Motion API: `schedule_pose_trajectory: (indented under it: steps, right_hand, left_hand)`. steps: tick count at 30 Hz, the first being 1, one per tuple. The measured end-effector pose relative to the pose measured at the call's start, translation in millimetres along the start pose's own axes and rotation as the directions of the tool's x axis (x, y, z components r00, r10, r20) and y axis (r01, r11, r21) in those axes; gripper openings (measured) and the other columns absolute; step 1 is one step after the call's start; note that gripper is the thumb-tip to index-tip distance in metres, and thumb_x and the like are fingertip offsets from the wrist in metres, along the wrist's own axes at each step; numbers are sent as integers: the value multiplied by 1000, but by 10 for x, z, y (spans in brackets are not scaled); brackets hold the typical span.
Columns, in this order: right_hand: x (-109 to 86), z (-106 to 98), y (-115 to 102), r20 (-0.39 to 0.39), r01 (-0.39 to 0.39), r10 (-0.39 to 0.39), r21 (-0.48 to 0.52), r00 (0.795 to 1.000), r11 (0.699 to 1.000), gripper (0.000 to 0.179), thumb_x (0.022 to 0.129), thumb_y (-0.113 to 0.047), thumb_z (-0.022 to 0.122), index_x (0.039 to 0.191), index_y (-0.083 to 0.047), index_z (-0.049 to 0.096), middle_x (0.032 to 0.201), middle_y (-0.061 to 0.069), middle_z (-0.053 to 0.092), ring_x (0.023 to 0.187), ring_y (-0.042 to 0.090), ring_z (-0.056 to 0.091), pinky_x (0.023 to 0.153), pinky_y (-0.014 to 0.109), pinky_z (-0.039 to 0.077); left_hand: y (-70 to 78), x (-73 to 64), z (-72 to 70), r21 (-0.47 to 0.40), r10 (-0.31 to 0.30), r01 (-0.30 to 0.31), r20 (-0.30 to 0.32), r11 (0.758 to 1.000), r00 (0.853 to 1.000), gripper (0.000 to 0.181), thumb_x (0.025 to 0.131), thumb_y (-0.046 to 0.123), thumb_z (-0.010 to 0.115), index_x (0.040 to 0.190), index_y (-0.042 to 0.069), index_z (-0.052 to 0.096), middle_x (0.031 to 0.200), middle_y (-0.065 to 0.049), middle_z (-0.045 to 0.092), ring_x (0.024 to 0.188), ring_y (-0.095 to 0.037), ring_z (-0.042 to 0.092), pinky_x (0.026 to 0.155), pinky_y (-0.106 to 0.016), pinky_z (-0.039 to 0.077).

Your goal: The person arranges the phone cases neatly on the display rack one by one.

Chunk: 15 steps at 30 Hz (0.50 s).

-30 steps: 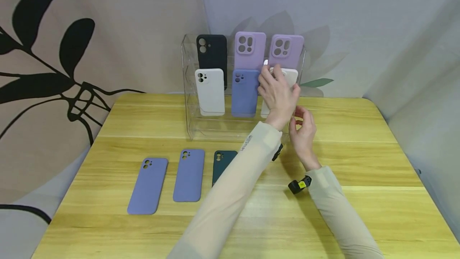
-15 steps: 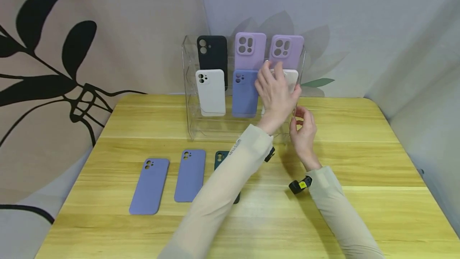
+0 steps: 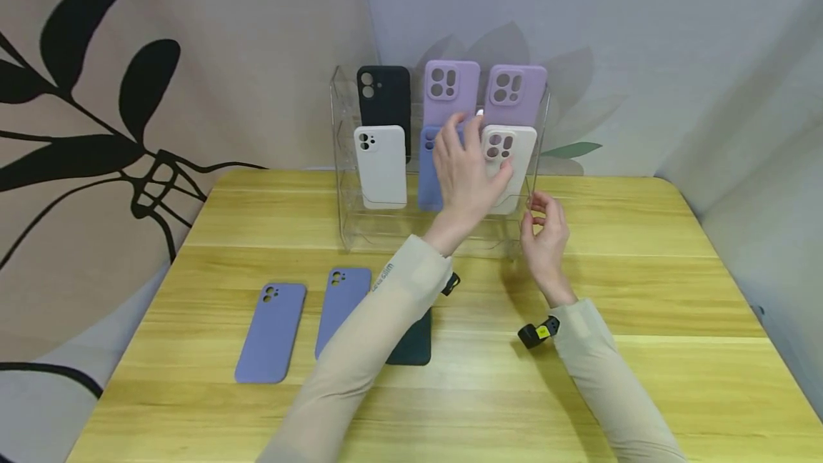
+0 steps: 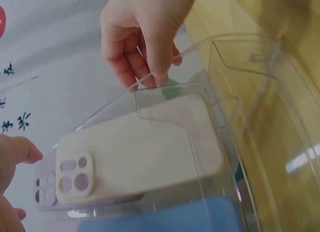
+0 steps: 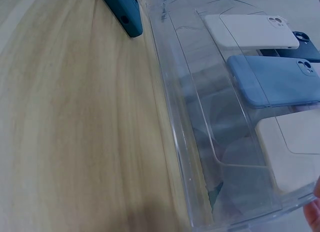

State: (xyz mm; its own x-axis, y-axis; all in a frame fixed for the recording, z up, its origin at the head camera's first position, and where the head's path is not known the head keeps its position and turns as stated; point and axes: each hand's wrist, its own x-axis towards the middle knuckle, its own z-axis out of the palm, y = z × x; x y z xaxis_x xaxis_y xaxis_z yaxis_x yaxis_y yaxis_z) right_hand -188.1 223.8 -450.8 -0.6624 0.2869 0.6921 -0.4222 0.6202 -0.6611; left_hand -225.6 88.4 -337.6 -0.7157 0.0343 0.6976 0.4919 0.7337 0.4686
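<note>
My left hand (image 3: pixel 466 173), fingers apart and bent, hovers before the clear acrylic rack (image 3: pixel 343 234). It overlaps the blue phone case (image 3: pixel 429 188) in the head view and holds nothing. To its right a cream phone case (image 3: pixel 519 152) leans in the front tier. From the left wrist view, thumb and fingers (image 4: pixel 30 151) are off that case's camera end. My right hand (image 3: pixel 546 238) pinches the rack's right side edge between thumb and fingers, seen close up in the left wrist view. Only a bit of its fingers (image 5: pixel 312 214) shows in the right wrist view.
A white case (image 3: pixel 383 173) fills the front tier's left. Behind stand a black case (image 3: pixel 392 102) and two lilac cases (image 3: pixel 468 95). On the wooden table (image 3: pixel 617 377) lie two blue-violet cases (image 3: pixel 273 334) and a dark green case (image 3: pixel 414 345), partly under my left forearm.
My left hand has come off the cream case and moved left, in front of the blue one, so the cream case's camera cutout now shows. My right hand stays at the rack's side.
</note>
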Motion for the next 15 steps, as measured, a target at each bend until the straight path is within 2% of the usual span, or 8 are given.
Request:
schedule_pose_trajectory:
  steps: [8, 15]
  right_hand:
    - [-14, 31, 4, -16, 6, -6, -1, 1000, 1000, 26, 83, 15, 54, 109, 13, 54, 99, 26, 58, 90, 34, 59, 70, 6, 43]
    - [-6, 29, 10, -23, 6, -6, -16, 1000, 1000, 25, 83, 14, 54, 109, 13, 54, 99, 27, 58, 90, 34, 60, 71, 3, 41]
  left_hand:
    - [-218, -130, -172, -17, 90, -90, -36, 996, 995, 64, 69, 23, 77, 122, 1, 49, 129, -20, 40, 112, -32, 42, 95, -39, 37]
    - [-398, -218, -363, 32, 94, -93, -32, 995, 995, 62, 70, 21, 76, 122, 1, 49, 128, -21, 41, 112, -34, 42, 97, -43, 36]
